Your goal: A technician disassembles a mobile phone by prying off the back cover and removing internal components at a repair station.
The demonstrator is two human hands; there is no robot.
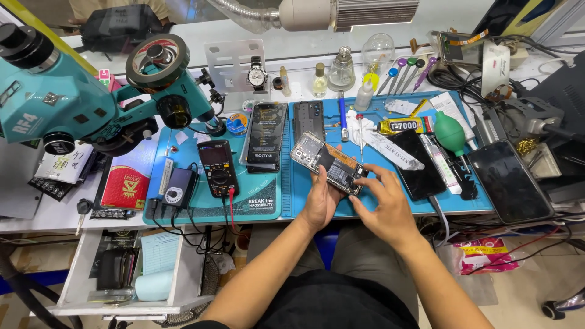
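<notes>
Head view: both hands on an opened phone over the blue work mat

Largest first: teal microscope stands far left of the hands, beyond the left hand; blue work mat lies under and around both hands; dark phone lies face up well right of the right hand; black phone screen just beyond the right hand's fingers; boxed phone and multimeter left of the left hand, multimeter nearer; green air blower beyond the right hand, to its right. Opened phone, back off, board showing, tilted, raised above the mat. Left hand cups it from below, fingers closed round its near edge. Right hand half open, fingertips touching the phone's right end, holding nothing else I can see
</notes>
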